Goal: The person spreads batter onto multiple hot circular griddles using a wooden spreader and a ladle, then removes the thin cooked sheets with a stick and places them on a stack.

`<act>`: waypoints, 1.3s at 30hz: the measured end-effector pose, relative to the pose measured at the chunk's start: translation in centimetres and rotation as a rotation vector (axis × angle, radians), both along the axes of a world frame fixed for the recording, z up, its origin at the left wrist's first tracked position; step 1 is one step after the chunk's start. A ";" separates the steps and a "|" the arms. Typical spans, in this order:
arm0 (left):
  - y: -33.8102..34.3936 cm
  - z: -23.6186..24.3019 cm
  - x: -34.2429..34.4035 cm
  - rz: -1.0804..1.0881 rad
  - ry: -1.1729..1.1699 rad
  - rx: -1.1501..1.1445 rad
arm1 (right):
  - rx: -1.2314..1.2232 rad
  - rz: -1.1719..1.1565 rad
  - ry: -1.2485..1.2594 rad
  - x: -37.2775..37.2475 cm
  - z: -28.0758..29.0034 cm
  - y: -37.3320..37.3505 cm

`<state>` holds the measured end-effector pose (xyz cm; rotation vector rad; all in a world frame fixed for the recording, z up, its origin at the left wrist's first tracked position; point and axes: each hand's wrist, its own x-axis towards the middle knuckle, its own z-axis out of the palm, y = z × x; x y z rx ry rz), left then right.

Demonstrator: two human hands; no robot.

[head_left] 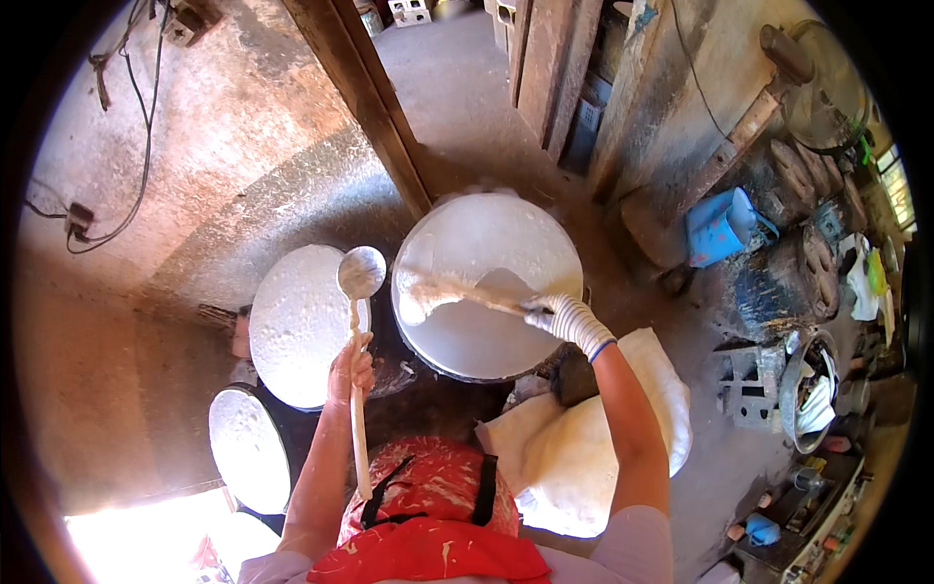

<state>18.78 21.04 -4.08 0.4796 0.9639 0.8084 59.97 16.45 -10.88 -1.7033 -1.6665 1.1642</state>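
My bare left hand (351, 372) is wrapped round the long pale handle of a ladle (362, 273). The ladle's round metal bowl is up, near the gap between two wide round vessels. My right hand (572, 323), in a striped knit glove with a blue cuff, grips a wooden stick (467, 294). The stick's whitened far end is over or in the milky white liquid (486, 234) of the largest vessel; which, I cannot tell. To its left, a second vessel holds bubbly white liquid (297, 326). A smaller vessel of frothy white liquid (248, 448) stands nearer.
A pale cloth (603, 438) lies bulging by my right arm. A wooden post (375, 107) rises behind the vessels. Further right are a blue jug (718, 229), a grey block (751, 384) and a basin of items (790, 419). My splattered red apron (428, 477) is below.
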 end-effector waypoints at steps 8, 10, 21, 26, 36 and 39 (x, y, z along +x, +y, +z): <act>-0.8 -1.3 -1.0 -0.053 0.176 0.005 | -0.031 -0.315 0.134 2.8 0.5 -5.5; -1.8 -1.7 -1.8 -0.079 0.245 0.001 | -0.048 -0.142 0.053 0.7 0.7 -5.7; -6.0 -2.2 -2.5 -0.419 0.201 0.012 | -0.082 -0.283 0.050 -4.7 -0.1 -16.2; -7.3 2.4 -4.7 -0.441 0.068 0.069 | -0.204 -0.638 0.428 -13.2 4.2 -21.8; -7.4 5.4 -9.0 -0.200 -0.335 0.012 | -0.126 -0.958 1.094 -40.1 -3.1 -6.1; -8.2 4.2 -12.6 -0.174 -0.304 0.023 | -0.170 -0.986 1.061 -41.5 -4.7 -7.7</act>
